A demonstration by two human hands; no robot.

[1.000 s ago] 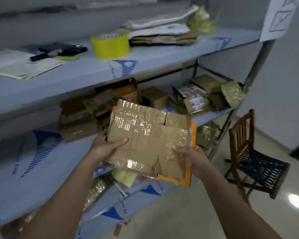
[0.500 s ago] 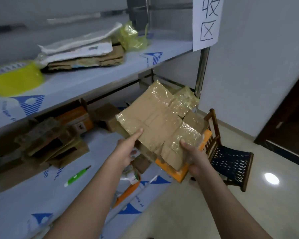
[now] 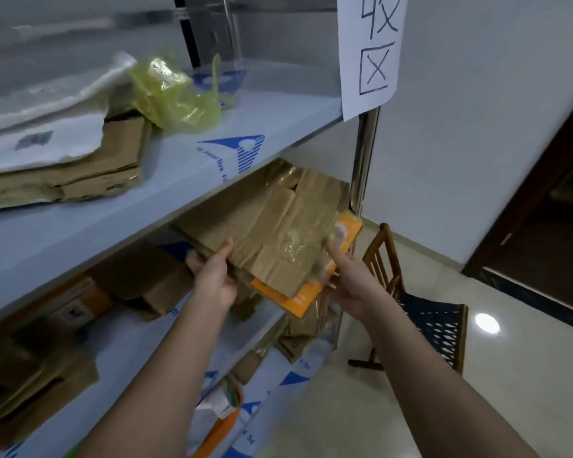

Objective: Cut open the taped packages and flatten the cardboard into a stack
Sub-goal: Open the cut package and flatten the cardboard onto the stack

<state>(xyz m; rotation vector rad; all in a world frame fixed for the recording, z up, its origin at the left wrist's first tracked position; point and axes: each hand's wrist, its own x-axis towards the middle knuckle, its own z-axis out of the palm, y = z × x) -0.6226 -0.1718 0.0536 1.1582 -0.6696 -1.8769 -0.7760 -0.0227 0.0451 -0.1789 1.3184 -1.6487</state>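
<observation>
A flattened brown cardboard sheet (image 3: 272, 223) with shiny tape strips lies on an orange flat piece (image 3: 346, 231). Both hands carry this bundle at the right end of the middle shelf (image 3: 139, 342), partly under the upper shelf. My left hand (image 3: 217, 276) grips the near left edge, thumb on top. My right hand (image 3: 348, 276) holds the near right corner, thumb pressing the taped cardboard. More brown boxes (image 3: 153, 285) sit further left on the middle shelf. A stack of flattened cardboard (image 3: 80, 166) rests on the upper shelf under white bags.
The upper shelf (image 3: 232, 127) also holds crumpled yellow plastic (image 3: 176, 94). A paper sign (image 3: 372, 47) hangs on the steel post (image 3: 364, 153). A wooden chair (image 3: 420, 305) stands on the floor to the right. Packages fill the lowest shelf (image 3: 298, 338). A dark doorway (image 3: 559, 200) is far right.
Both hands carried the cardboard bundle rightward and forward, from in front of the shelves to under the upper shelf at the right end. The view turned right with them.
</observation>
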